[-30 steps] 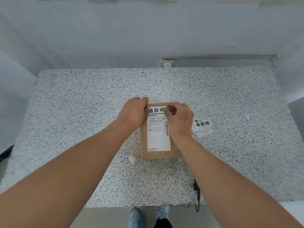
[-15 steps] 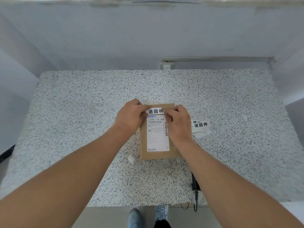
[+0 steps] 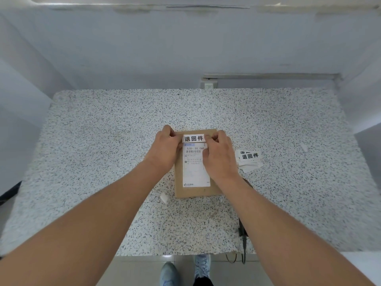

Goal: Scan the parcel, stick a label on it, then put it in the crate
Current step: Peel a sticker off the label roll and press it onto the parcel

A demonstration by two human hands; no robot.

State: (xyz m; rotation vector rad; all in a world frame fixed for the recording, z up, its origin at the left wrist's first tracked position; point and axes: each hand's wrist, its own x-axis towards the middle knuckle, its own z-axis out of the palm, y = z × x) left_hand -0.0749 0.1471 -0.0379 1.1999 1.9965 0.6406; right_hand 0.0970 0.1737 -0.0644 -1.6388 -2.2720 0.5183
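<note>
A flat brown cardboard parcel [image 3: 194,191] lies in the middle of the speckled table [image 3: 103,145], with a white shipping slip on its top face. A white label with three black characters [image 3: 193,138] sits across the parcel's far edge, just above the slip. My left hand [image 3: 165,150] pinches the label's left end. My right hand [image 3: 220,159] holds its right end with the fingertips, and its palm covers the parcel's right side. No crate is in view.
A small stack of the same labels [image 3: 249,159] lies just right of the parcel. A white paper scrap [image 3: 165,198] is at the parcel's near left corner. A black scanner with its cable [image 3: 243,234] lies at the table's front edge under my right forearm.
Both hands stay at the label's two ends on the parcel. The label lies flatter against the parcel's far edge; the parcel itself has not moved.
</note>
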